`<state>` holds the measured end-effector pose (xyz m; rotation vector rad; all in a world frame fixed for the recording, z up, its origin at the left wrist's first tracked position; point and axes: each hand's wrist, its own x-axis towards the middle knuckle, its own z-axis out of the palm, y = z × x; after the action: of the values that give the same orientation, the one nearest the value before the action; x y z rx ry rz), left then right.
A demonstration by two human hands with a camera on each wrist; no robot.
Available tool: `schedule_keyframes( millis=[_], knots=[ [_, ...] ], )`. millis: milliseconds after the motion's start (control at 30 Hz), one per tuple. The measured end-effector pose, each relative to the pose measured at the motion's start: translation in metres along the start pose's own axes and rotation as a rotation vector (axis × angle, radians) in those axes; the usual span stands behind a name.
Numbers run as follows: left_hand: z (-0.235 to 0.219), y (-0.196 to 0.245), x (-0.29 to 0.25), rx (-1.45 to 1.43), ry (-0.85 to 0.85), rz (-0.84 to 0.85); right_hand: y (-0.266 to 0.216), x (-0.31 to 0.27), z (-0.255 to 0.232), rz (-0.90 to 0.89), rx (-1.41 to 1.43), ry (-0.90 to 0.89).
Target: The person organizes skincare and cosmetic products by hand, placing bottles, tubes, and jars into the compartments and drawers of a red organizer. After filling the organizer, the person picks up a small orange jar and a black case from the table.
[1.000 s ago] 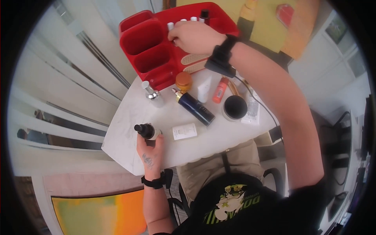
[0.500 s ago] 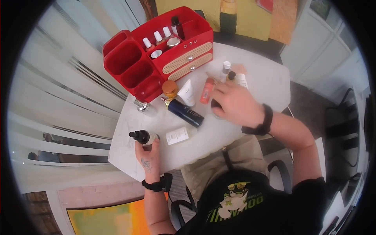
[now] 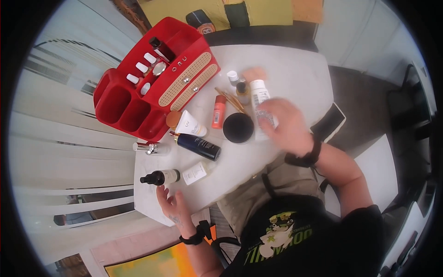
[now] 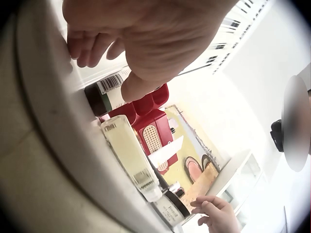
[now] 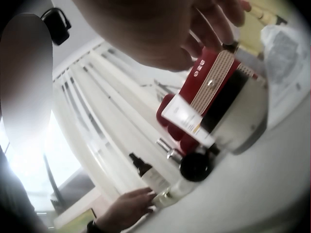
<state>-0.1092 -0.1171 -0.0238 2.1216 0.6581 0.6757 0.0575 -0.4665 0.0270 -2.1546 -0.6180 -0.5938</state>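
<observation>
My left hand (image 3: 168, 199) rests open at the near table edge, fingers just short of a dark dropper bottle (image 3: 159, 177) lying on its side. In the left wrist view the left hand (image 4: 141, 43) hovers over the dropper bottle (image 4: 104, 94) without gripping it. Blurred by motion, my right hand (image 3: 277, 121) hovers with spread fingers over a long white tube (image 3: 258, 98) and holds nothing. A black-lidded jar (image 3: 238, 128) sits just left of it. In the right wrist view the right hand (image 5: 170, 29) hangs above the jar (image 5: 243, 116).
A red organizer (image 3: 121, 99) with small bottles stands at the far left. A navy bottle (image 3: 198, 145), a white tube marked UV (image 3: 189, 124), an orange tube (image 3: 218, 111), a silver bottle (image 3: 150, 148) and a small white bottle (image 3: 194, 173) lie on the white table (image 3: 286, 69). A phone (image 3: 328, 122) lies at the right edge.
My left hand has let go of the dropper bottle, which now lies on the table. My right hand came back from the red organizer to the items at the right.
</observation>
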Motion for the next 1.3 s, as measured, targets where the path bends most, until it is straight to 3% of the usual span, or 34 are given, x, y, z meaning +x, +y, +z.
schedule_keyframes(
  millis=[100,133,200,433,700,767,800,867,900,1000,1033,1067,1133,1200,1300],
  knots=[
    [-0.004,0.009,-0.018,0.150,0.144,0.174,0.041,0.009,-0.011,0.426,0.177,0.078],
    [-0.004,0.013,-0.020,0.159,0.145,0.172,0.057,0.011,-0.013,0.430,0.184,0.074],
    [-0.003,0.026,-0.024,0.177,0.055,0.352,0.085,0.009,-0.012,0.630,0.379,0.002],
    [0.038,0.099,-0.030,0.123,-0.291,0.578,0.094,0.001,-0.008,0.602,0.411,0.029],
    [0.097,0.166,-0.025,0.066,-0.496,0.770,0.090,-0.002,-0.007,0.553,0.339,0.052],
    [0.112,0.188,-0.021,0.154,-0.616,0.893,0.093,-0.004,-0.005,0.540,0.348,0.060],
    [0.121,0.194,-0.020,0.157,-0.604,0.888,0.095,-0.004,-0.003,0.528,0.356,0.065],
    [0.137,0.206,-0.019,0.241,-0.641,1.095,0.093,-0.004,-0.003,0.509,0.345,0.065],
    [0.143,0.211,-0.018,0.252,-0.613,1.085,0.091,-0.004,-0.003,0.506,0.330,0.067],
    [0.149,0.213,-0.019,0.327,-0.649,1.137,0.092,-0.006,-0.004,0.367,0.325,0.023],
    [0.149,0.213,-0.020,0.338,-0.643,1.135,0.081,-0.002,-0.016,0.134,0.155,-0.086],
    [0.147,0.212,-0.020,0.344,-0.636,1.134,0.074,0.002,-0.026,0.106,0.157,-0.087],
    [0.137,0.204,-0.025,0.262,-0.559,1.123,0.064,0.011,-0.039,-0.420,-0.174,-0.263],
    [0.123,0.193,-0.031,0.043,-0.449,1.084,0.053,0.020,-0.048,-0.522,-0.264,-0.354],
    [0.100,0.180,-0.037,-0.014,-0.393,1.036,0.050,0.029,-0.050,-0.720,-0.436,-0.517]
  ],
)
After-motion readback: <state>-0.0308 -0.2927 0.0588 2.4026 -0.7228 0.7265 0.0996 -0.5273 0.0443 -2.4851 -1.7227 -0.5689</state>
